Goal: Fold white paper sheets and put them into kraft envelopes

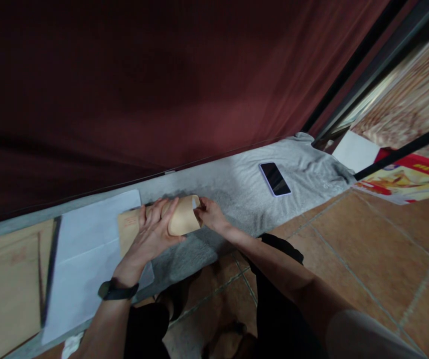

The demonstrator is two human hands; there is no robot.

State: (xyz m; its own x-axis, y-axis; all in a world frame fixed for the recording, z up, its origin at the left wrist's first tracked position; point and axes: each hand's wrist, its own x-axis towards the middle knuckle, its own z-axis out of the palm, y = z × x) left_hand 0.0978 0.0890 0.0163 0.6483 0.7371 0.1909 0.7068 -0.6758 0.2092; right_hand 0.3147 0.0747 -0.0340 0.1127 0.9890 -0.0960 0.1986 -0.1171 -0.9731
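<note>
Across the cloth-covered worktop (236, 174), both hands are at one brown envelope (184, 219), bowed up so that its mouth gapes at the right end. Look at the left hand (156, 227): it's clamped over the middle of the envelope, fingers spread across the top, thumb along the near side, a dark watch (120, 292) strapped on that wrist. And the right hand (211, 214), it's right at the mouth, fingers bent into the opening! Its fingertips are hidden there, so whether they are together on anything, one cannot tell. Just a sliver of white shows inside that mouth.

Left of the envelope, and running beneath its printed left end, lies a white sheet (87, 254) with a crease across it. Farther left again, flat brown envelopes (8, 294) overlap, a dark strip (52, 269) between them and the sheet. Over to the right of the envelope, well apart from it, a phone (276, 179) lies slantwise, screen up and dark. Beyond the envelope hangs a deep red curtain (162, 109); on its near side, dark trousers (270, 289) and floor tiles (363, 239). Far right of it, a red-and-yellow poster (408, 179).
</note>
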